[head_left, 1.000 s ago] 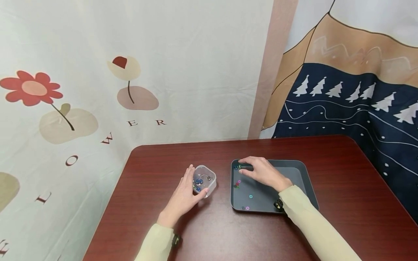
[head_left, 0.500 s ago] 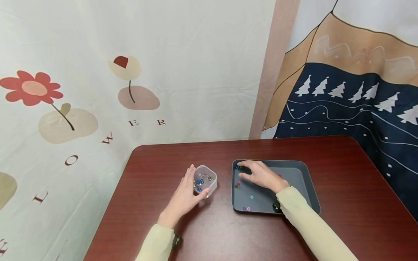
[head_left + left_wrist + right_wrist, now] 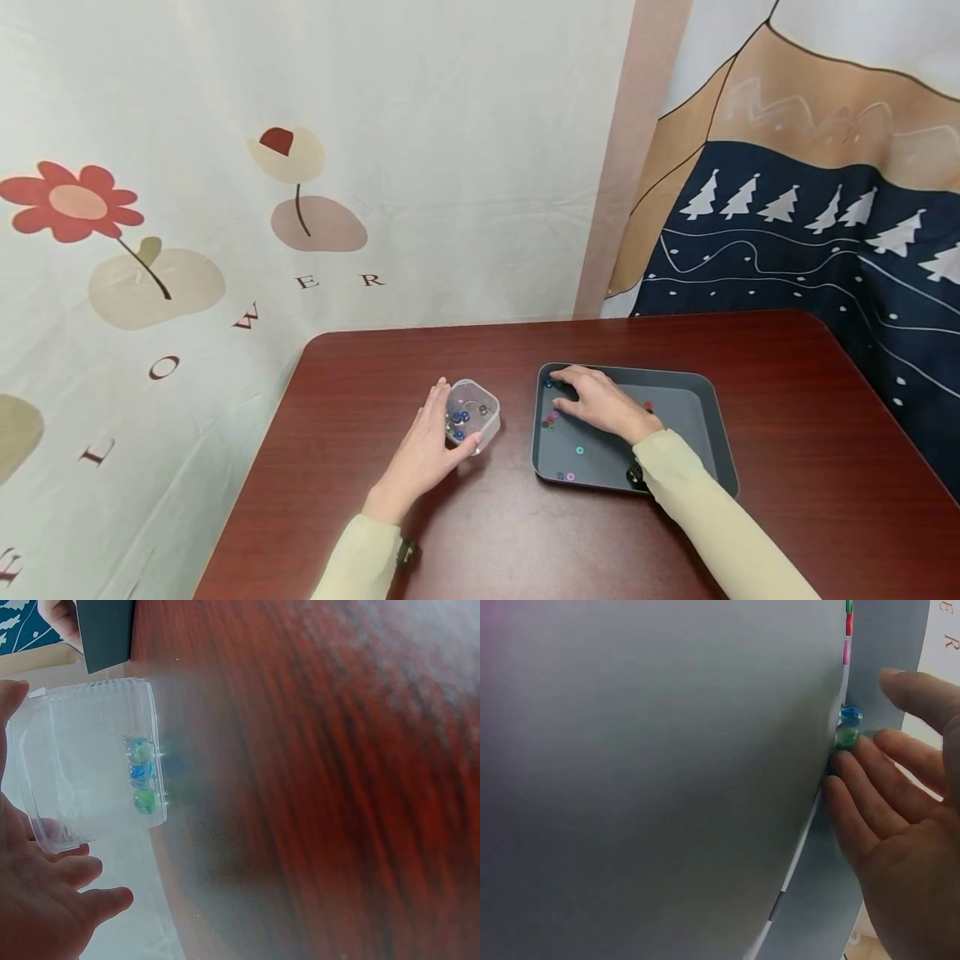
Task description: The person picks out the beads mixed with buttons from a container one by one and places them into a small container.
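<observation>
My left hand (image 3: 423, 450) holds a small clear plastic box (image 3: 486, 429) on the table, thumb on the near side and fingers along the left. Several blue and green glass marbles (image 3: 142, 772) lie in its bottom. Over the far left corner of a dark grey tray (image 3: 637, 467), my right hand (image 3: 603, 406) reaches down with fingers extended. In the right wrist view its fingertips are right at a green marble (image 3: 847, 736), beside a blue marble (image 3: 850, 715). The thumb stands apart from both marbles.
Small coloured rings lie flat in the tray, among them a teal ring (image 3: 580, 450), a pink ring (image 3: 571, 477) and a red piece (image 3: 648, 406) by the right wrist. The tray has a raised rim. A printed curtain (image 3: 450, 167) hangs behind the reddish-brown table (image 3: 495, 542).
My right hand has drawn slightly nearer within the tray, and the red piece beside its wrist has come into view. The tray has turned slightly. My left hand stays on the box.
</observation>
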### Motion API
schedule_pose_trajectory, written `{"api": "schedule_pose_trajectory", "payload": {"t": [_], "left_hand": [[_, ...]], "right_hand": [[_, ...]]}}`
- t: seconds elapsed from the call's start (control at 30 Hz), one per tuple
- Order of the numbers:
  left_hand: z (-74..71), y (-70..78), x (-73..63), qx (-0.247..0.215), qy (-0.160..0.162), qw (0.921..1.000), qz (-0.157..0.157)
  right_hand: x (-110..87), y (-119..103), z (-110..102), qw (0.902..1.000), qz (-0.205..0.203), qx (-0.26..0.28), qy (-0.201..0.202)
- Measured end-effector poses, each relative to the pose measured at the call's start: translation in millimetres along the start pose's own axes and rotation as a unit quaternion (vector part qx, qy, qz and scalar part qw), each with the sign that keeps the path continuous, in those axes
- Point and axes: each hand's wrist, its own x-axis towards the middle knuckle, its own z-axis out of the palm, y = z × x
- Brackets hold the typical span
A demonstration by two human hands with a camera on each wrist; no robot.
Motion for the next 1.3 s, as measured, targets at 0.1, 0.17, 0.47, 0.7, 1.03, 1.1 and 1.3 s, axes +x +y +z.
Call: {"api": "schedule_pose_trajectory", "payload": {"t": [0.1,0.17,0.47,0.7,1.03,1.1,1.3], "left_hand": [[-0.7,0.9,-0.2,-0.002,-0.002,1.0000,-0.002],[-0.9,1.2,-0.1,-0.001,-0.003,1.0000,-0.003],[-0.8,1.2,0.7,0.001,0.001,1.0000,-0.001],[0.4,-0.2,0.8,0.003,0.005,1.0000,0.003],[-1.3,1.9,-0.3,0.001,-0.001,1.0000,-0.004],[-1.2,1.6,-0.4,0.000,0.000,1.0000,-0.004],[-0.4,0.7,-0.6,-0.002,0.004,1.0000,0.000]], "right_hand": [[0.2,0.8,0.4,0.9999,-0.003,-0.014,0.001],[0.3,1.0,0.2,0.9998,-0.004,-0.018,0.002],[0.6,0.3,-0.2,0.9993,-0.017,-0.031,-0.010],[0.1,0.0,1.0,0.9990,-0.021,-0.038,-0.014],[-0.2,2.5,2.4,0.9981,-0.037,-0.048,0.002],[-0.5,2.9,2.5,0.9982,-0.038,-0.046,0.004],[-0.9,2.4,0.9,0.9987,-0.034,-0.039,0.003]]}}
